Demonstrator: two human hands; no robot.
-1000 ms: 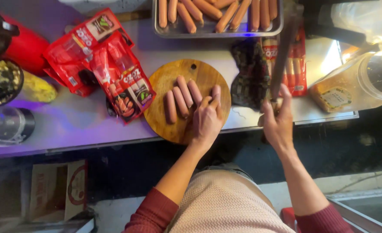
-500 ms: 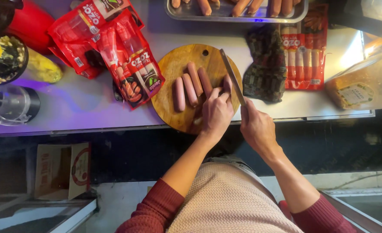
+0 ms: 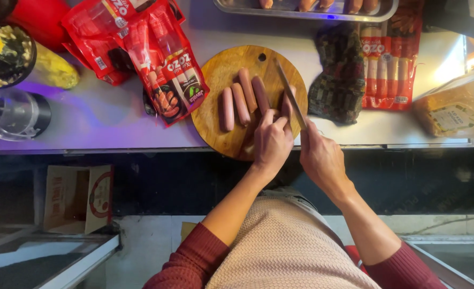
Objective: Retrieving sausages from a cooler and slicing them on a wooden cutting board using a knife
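Note:
A round wooden cutting board [image 3: 221, 69] lies at the counter's front edge with three whole sausages [image 3: 241, 101] side by side on it. My left hand [image 3: 272, 142] presses down on another sausage [image 3: 286, 104] at the board's right side. My right hand [image 3: 320, 158] grips the handle of a knife [image 3: 290, 96], whose blade slants up across the board right beside that sausage and my left fingertips.
Red sausage packets [image 3: 157, 59] lie left of the board, another packet [image 3: 387, 64] and a dark cloth [image 3: 338, 75] to its right. A metal tray of sausages [image 3: 306, 8] sits at the back. A bagged bread loaf [image 3: 451, 112] is far right, a cardboard box [image 3: 79, 195] below left.
My right hand brought the knife from the right side of the counter onto the board, next to the sausage my left hand holds. The camera view shifted slightly.

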